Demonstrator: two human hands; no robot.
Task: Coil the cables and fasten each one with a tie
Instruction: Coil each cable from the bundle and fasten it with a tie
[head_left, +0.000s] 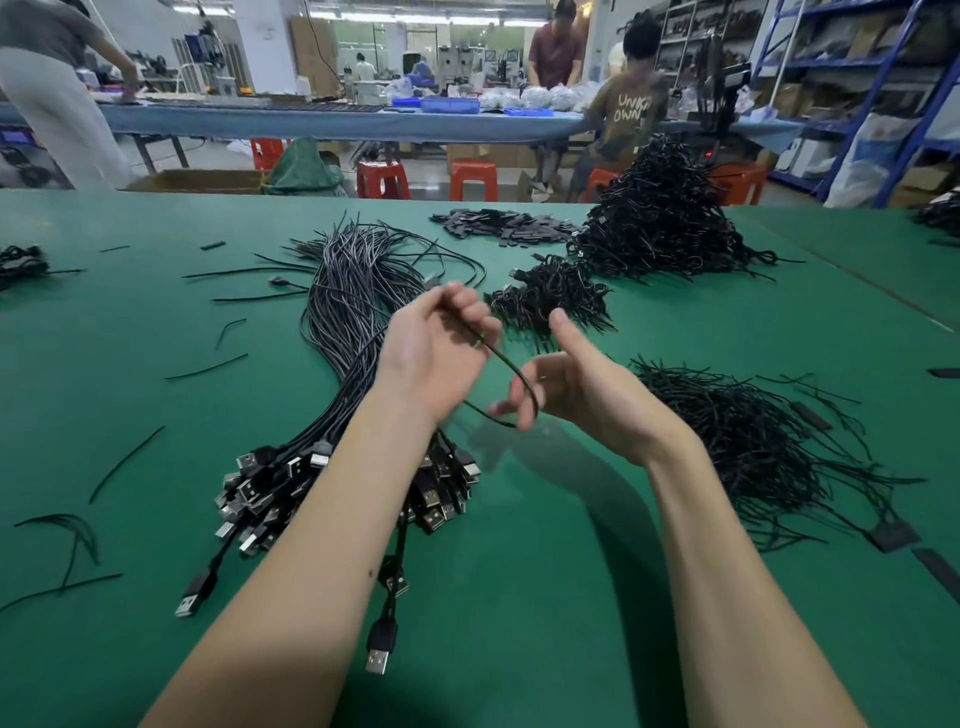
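My left hand (436, 348) is raised over the green table (156, 364) with its fingers curled round a black cable (511, 371). That cable arcs down to my right hand (566, 389), whose blurred fingers hook its lower end, thumb pointing up. Under my left forearm lies a long bundle of uncoiled black USB cables (348, 312), plugs fanned toward me. A heap of thin black ties (753, 441) lies right of my right hand. A small pile of coiled cables (550, 301) sits just beyond my hands.
A tall heap of coiled cables (660, 223) stands at the back right, with a scatter of flat black pieces (504, 226) beside it. Loose ties lie across the left of the table. People work at a blue bench (337, 122) behind; red stools (382, 179) stand between.
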